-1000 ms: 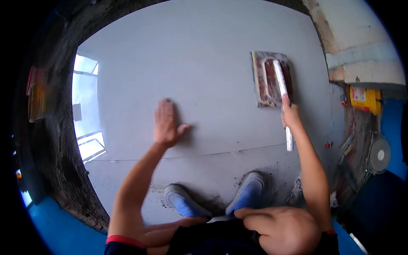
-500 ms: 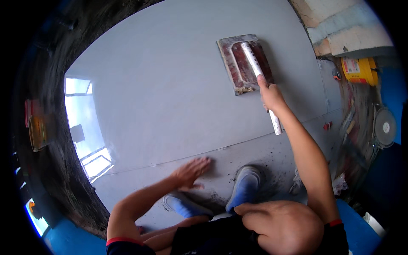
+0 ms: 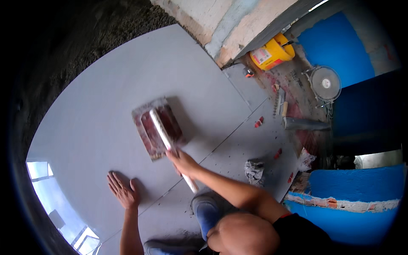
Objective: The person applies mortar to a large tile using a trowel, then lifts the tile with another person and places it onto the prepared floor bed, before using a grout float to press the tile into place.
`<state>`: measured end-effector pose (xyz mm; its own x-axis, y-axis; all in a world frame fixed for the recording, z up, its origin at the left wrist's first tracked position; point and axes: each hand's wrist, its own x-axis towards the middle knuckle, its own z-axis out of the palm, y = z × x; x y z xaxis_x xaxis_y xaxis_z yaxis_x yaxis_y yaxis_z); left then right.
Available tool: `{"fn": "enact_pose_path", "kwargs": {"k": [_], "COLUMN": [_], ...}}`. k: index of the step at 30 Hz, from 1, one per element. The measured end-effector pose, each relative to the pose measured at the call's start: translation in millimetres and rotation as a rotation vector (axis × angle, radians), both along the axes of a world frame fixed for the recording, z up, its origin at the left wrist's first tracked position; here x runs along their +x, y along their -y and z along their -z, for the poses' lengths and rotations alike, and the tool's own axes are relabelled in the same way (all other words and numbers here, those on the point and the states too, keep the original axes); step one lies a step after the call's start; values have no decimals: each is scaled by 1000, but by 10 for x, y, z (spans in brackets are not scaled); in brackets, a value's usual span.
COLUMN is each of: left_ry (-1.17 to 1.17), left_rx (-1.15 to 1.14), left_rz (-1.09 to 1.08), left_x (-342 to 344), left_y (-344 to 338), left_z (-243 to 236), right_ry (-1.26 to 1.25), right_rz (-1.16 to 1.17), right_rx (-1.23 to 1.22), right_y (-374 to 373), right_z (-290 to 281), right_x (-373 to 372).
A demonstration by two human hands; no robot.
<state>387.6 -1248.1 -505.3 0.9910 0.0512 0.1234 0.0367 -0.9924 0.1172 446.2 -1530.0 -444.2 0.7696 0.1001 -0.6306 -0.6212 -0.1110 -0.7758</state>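
Note:
My right hand (image 3: 182, 163) is closed round the long white handle of a tile beater (image 3: 143, 138), whose flat, rectangular, reddish-brown head has a worn grey rim. The head is over a large glossy grey floor tile (image 3: 97, 93); whether it touches the surface I cannot tell. Its handle slants toward me, and the lower end sticks out past my fist. To the left, my left hand (image 3: 123, 190) rests palm down on the same tile, fingers stretched out and holding nothing. A joint line runs between this tile and the one under my shoes.
Dark rough mortar (image 3: 102, 46) borders the tile at the far left. At the right are a yellow bucket (image 3: 272, 53), a tape measure (image 3: 248, 72), a notched trowel (image 3: 280, 102), a crumpled grey rag (image 3: 254, 171), red clips (image 3: 259, 122) and a round clear lid (image 3: 325, 83).
My view has swung to the right. My left hand has moved from above the near tile, by the joint, onto the large tile. The right hand still grips the tile beater.

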Motion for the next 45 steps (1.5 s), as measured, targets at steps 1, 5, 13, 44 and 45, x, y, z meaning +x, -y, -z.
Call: {"fn": "enact_pose_path", "kwargs": {"k": [1,5,13,44,45], "left_ry": [-12,-47,-44,-71,-90], "left_rx": [7,15,90,42,47], "left_rz": [-17,-21,-30,58,39], "left_x": [7,0,-66,-254,-270], "left_y": [87,244,78,39,35], "left_z": [2,-52,23,12,-3], "right_ry": [-31,57,603,103,31], "right_rz": [-39,-195,-103,36,40], "right_rx": [-5,-454,-272,-736,-623], "right_y": [93,314,492,2075,2079], "right_z": [-67,-473,-2106,-92,-108], "right_x": [-85,28,542,557,450]}}
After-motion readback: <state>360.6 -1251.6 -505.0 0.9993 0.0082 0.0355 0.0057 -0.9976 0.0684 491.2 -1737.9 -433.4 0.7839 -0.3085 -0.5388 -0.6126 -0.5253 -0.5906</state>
